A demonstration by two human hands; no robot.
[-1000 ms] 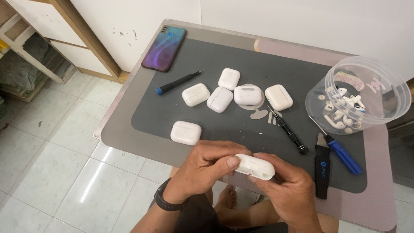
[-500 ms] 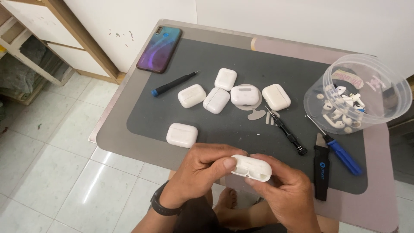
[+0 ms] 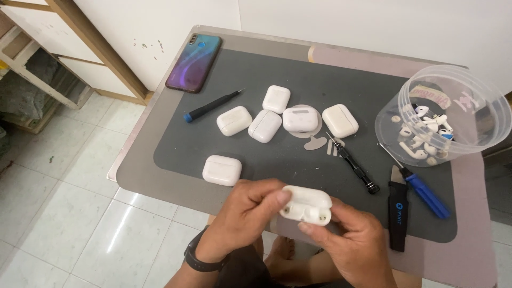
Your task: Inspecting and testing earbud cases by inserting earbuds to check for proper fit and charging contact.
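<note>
**Both hands close on one white earbud case at a crowded table**

A person grips a white earbud case (image 3: 305, 205) above the near edge of the table (image 3: 154, 184), with the left hand (image 3: 246, 213) curled over its left end, thumb pressed on top, and the right hand (image 3: 354, 245) cupped beneath, fingers wrapped under the body. Neither hand is open; together they pinch the case so that its underside, with two small round openings, faces the camera, seemingly for a close look. A dark watch (image 3: 200, 260) sits on the left wrist.

On the grey mat (image 3: 298, 160) that covers most of the table, six more white cases lie apart from the hands: one alone (image 3: 222, 170) near the front, the others clustered in the middle (image 3: 265, 126). Tools lie within easy reach, apparently laid out for use: a blue-tipped screwdriver (image 3: 211, 105), a black driver (image 3: 353, 162), a blue-handled screwdriver (image 3: 418, 188) and a black pry tool (image 3: 398, 213). A clear plastic tub (image 3: 493, 114) at the right keeps loose earbuds and tips together. A phone (image 3: 193, 62) lies face down at the far corner, well out of the way.
</note>
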